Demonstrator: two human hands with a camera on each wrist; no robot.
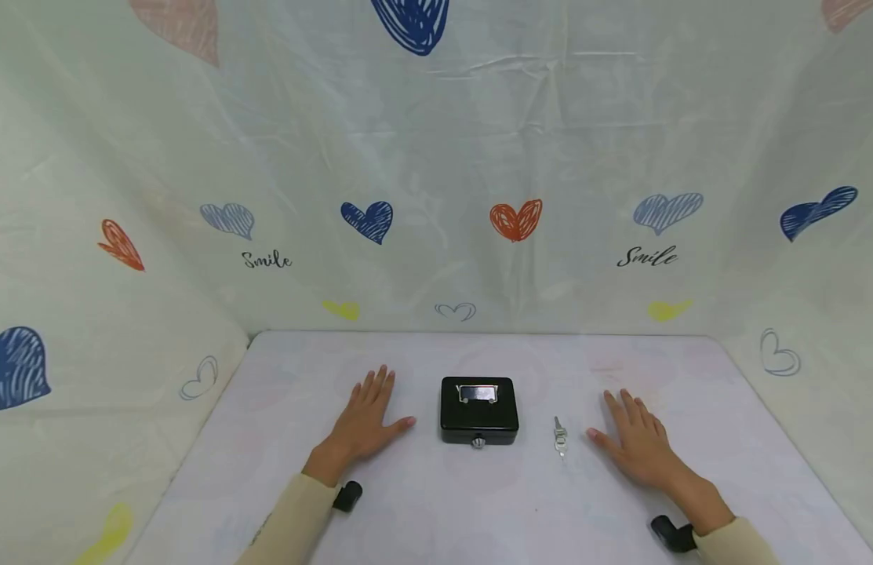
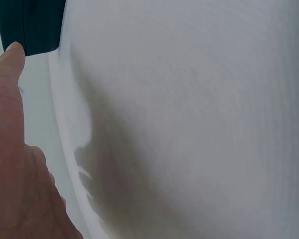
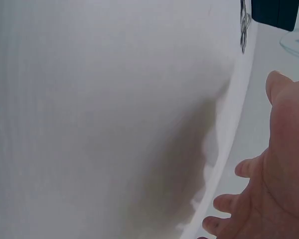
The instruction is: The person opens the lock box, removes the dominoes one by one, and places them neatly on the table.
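Note:
A black cash box (image 1: 478, 412) with a silver handle on its lid and a round lock at the front stands on the white table, lid down. To its left is my left hand (image 1: 365, 424), palm down with fingers spread and straight, apart from the box. Right of the box lie small silver keys (image 1: 560, 438). My right hand (image 1: 637, 446) is beyond them, also palm down, fingers extended and holding nothing. In the right wrist view the keys (image 3: 244, 25) and a corner of the cash box (image 3: 276, 12) show at the top.
A white table (image 1: 408, 510) carries everything. Behind it and along both sides hangs a pale cloth (image 1: 436, 157) printed with hearts and the word Smile. A small black device (image 1: 347, 496) sits at the left wrist, another device (image 1: 672, 534) at the right.

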